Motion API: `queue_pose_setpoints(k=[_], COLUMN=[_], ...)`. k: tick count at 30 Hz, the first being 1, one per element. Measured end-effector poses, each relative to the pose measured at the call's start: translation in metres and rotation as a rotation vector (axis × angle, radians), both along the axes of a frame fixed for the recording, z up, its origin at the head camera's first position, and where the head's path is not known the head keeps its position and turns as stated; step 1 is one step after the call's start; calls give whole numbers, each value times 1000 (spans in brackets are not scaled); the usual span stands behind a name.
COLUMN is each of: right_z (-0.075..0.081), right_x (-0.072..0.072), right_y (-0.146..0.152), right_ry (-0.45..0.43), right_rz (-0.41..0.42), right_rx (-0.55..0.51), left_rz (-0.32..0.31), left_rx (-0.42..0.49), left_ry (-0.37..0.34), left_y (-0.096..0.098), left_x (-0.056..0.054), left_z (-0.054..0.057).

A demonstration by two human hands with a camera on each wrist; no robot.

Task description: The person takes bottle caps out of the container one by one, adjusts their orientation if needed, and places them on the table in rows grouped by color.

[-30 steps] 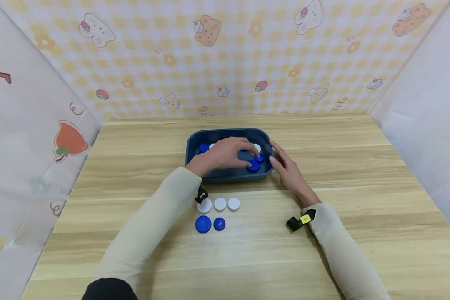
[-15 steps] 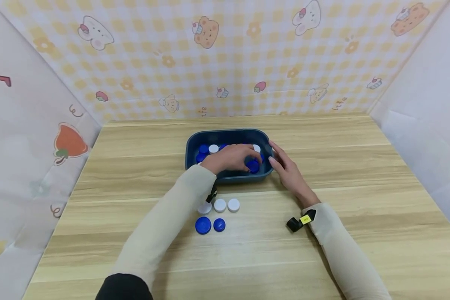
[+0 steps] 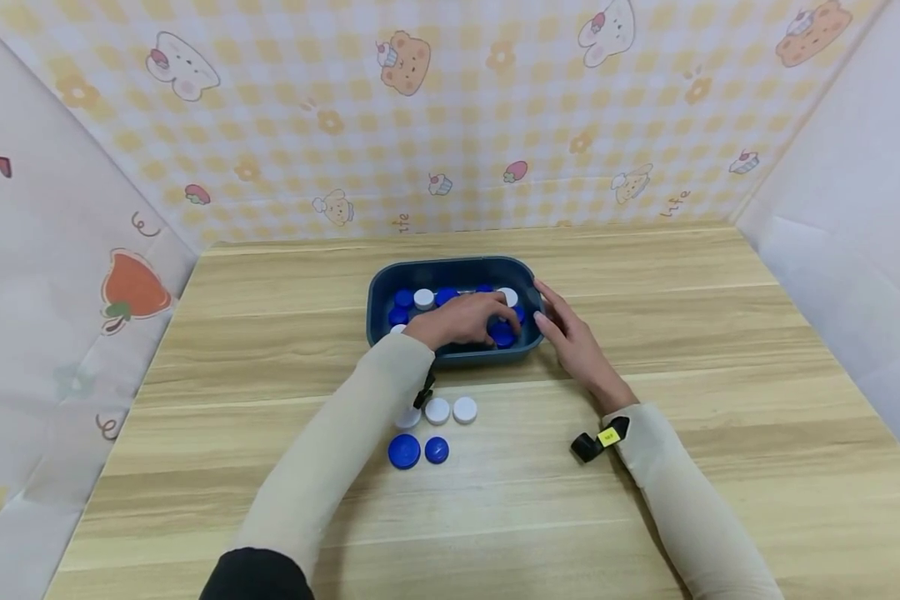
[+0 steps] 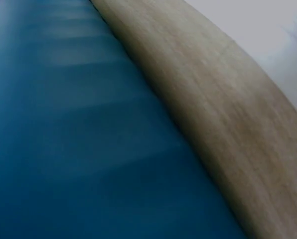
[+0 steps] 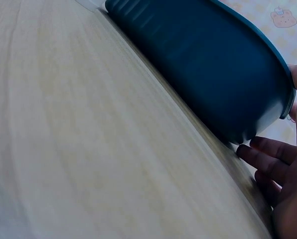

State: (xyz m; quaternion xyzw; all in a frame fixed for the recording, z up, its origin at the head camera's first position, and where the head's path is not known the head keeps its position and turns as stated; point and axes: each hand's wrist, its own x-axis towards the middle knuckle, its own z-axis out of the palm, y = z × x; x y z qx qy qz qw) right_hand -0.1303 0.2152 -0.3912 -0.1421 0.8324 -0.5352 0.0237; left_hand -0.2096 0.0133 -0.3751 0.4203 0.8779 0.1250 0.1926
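In the head view, my left hand (image 3: 468, 318) reaches down into a dark blue oblong bin (image 3: 390, 272). Its thumb and fingers are bent around a blue bottle cap (image 3: 502, 336) near the bin's right end, pinching it at the sides. My right hand (image 3: 576, 342) rests against the outside of that same end, with thumb and index fingertip at the rim. In the right wrist view, more fingers (image 5: 270, 162) lie loosely by the base of the bin. Only the bin's ribbed outer wall (image 4: 88, 129) fills most of the left wrist view, so the left hand is hidden there.
Several blue and white caps (image 3: 423, 299) lie inside the bin. On the wooden table (image 3: 645, 517) in front are three white caps (image 3: 465, 410) in a row, one partly behind the left wrist camera. Below them sit a large blue cap (image 3: 404, 451) and a smaller one (image 3: 437, 450).
My left hand has moved lower and slightly right into the bin, closing around the blue bottle cap. My right hand stays at the bin's end.
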Motion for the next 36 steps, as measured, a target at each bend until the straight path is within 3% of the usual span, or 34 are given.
queue_pose_setpoints(k=[10, 16, 23, 30, 36], right_z=[-1, -1, -2, -3, 0], right_x=[-1, -1, -2, -2, -1], right_y=[1, 1, 0, -2, -1], right_ry=[-2, 6, 8, 1, -6], right_rz=[-7, -9, -5, -3, -17], right_rx=[10, 18, 10, 5, 20], left_rz=[16, 14, -20, 63, 129], left_rx=[10, 4, -6, 88, 138], left_ry=[-48, -14, 15, -20, 35], left_y=[4, 4, 3, -13, -27], left_x=[1, 2, 4, 0, 4], left_z=[0, -3, 1, 4, 24])
